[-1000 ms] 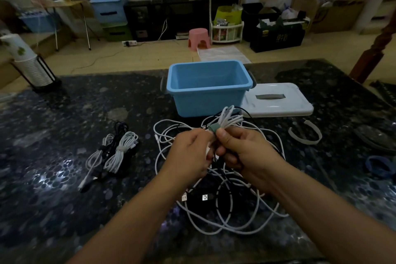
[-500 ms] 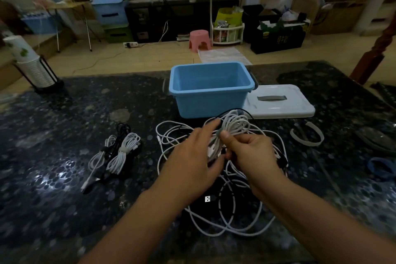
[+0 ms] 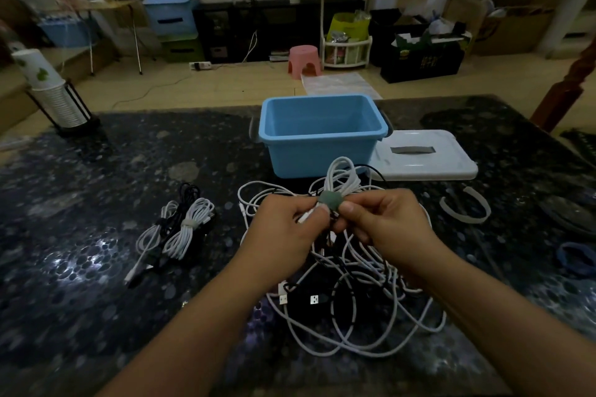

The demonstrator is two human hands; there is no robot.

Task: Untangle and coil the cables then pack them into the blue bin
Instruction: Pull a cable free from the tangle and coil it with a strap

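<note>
Both hands meet over the tangle of white and black cables on the dark table. The left hand pinches a white coil at its gathered waist, fingers curled round it. The right hand pinches the green tie wrapped there, thumb and forefinger on it. Half a second ago the left hand lay flatter with fingers stretched across the coil; now it has curled in and drawn level with the right, and the tie shows plainly between the two. The coil's loops stand up beyond the fingertips, toward the bin, which sits just past the hands with nothing visible in it. Its white lid lies flat beyond the right hand, beside the bin. Two tied bundles, one white and one black, lie left of the left hand as before. A white strap lies right of the right hand.
</note>
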